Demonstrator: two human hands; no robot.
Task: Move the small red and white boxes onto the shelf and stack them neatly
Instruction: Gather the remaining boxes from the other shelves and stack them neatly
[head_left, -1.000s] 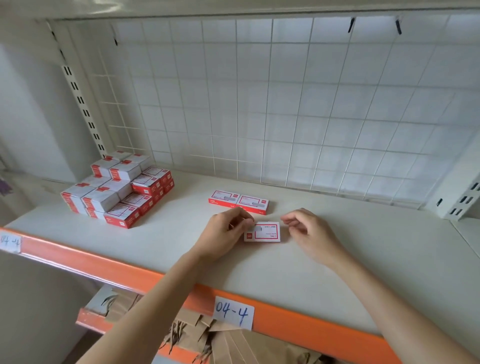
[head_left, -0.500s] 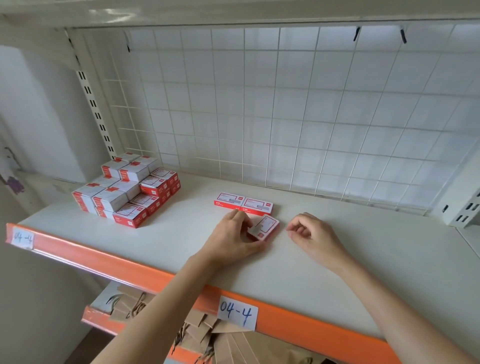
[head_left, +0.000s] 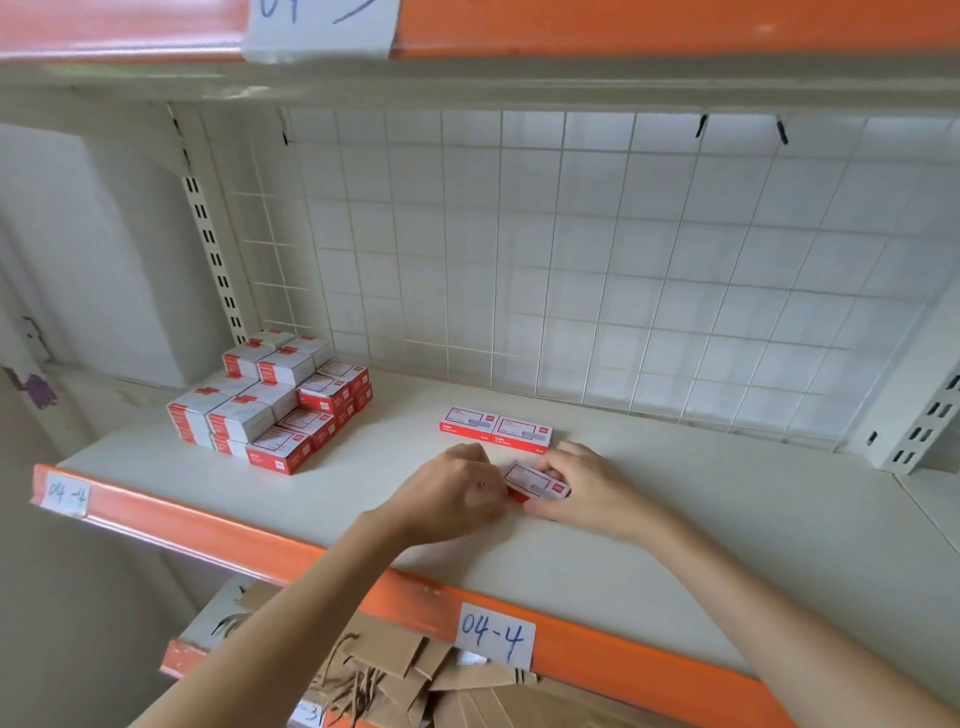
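Both forearms are bare right up to the near edge of the view, with no sleeve showing, and the left hand (head_left: 457, 493) and right hand (head_left: 592, 488) wear no gloves, rings or wristbands.

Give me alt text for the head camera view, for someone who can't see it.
Two bare hands, left hand and right hand, hold a small red and white box just above a white shelf. Two matching boxes lie side by side behind it; a stacked pile of boxes sits at left.
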